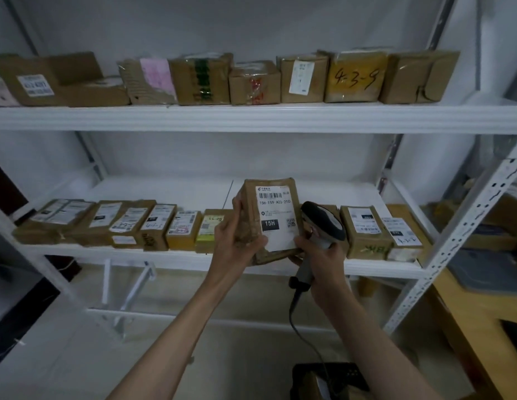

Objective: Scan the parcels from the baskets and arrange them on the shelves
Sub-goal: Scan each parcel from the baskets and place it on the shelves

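Parcel (268, 217): label up, held before middle shelf (164, 255) gap; left hand (237, 243) gripped its side, right hand (323, 255) grasped scanner (323, 223) beside it. Shelved parcels (121, 223) filled both rows. Placement appeared pending; basket (329, 376) contents unclear.

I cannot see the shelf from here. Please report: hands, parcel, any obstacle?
Left hand grips parcel, label facing up. Right hand holds scanner beside it. Lower shelf row nearly full; gap sits behind the parcel.
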A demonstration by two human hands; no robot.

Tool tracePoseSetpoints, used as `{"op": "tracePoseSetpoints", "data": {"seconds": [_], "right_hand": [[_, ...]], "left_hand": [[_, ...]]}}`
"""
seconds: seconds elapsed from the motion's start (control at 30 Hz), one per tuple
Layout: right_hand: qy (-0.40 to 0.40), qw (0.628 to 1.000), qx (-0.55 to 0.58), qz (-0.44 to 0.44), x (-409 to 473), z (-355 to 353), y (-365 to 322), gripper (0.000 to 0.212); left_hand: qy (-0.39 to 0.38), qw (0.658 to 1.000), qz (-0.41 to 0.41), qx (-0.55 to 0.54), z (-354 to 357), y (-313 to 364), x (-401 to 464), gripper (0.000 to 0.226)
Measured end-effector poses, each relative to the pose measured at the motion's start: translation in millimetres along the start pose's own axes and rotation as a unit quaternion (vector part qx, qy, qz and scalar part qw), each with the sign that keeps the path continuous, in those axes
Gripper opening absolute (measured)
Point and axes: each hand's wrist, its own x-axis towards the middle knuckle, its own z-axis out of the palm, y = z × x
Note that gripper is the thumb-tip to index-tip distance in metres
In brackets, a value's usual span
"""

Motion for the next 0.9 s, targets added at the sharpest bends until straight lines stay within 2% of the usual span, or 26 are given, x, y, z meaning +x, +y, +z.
{"op": "tracePoseSetpoints", "data": {"seconds": [0.1, 0.27, 0.33, 0.4, 0.5, 0.6, 0.77, 0.9], "right_hand": [[-0.005, 1.000, -0.002, -0.008, 0.4, -1.8, -1.5, 0.038], [-0.011, 0.999, -0.042, -0.018, 2.0, -11.6, -4.6, 0.041], [-0.021, 0.996, -0.081, -0.033, 3.0, -17.2, -9.9, 0.035], [-0.025, 0.989, -0.127, -0.067, 1.0, -21.1, -18.0, 0.029], [-0.036, 0.972, -0.180, -0.144, -3.7, -23.4, -34.3, 0.032], [-0.080, 0.958, -0.204, -0.184, -8.9, -19.7, -54.9, 0.031], [-0.143, 0.935, -0.260, -0.194, -21.4, -7.2, -80.0, 0.031], [-0.171, 0.934, -0.260, -0.175, -28.3, -2.7, -90.1, 0.030]], "left_hand": [[-0.028, 0.999, 0.012, -0.021, 0.7, -0.6, -1.2, 0.086], [-0.072, 0.996, -0.046, -0.040, 0.8, 7.0, -2.6, 0.080], [-0.079, 0.994, -0.052, -0.046, 0.4, 9.8, -0.4, 0.081], [-0.071, 0.996, -0.044, -0.045, 0.1, 12.1, 3.5, 0.088], [-0.054, 0.998, -0.020, -0.028, 1.4, 17.3, 12.8, 0.095], [-0.032, 1.000, 0.000, 0.001, 3.8, 25.9, 22.6, 0.097], [0.004, 0.995, 0.068, 0.079, 7.7, 35.6, 34.6, 0.095], [0.021, 0.990, 0.095, 0.099, 8.7, 39.9, 39.6, 0.096]]}}
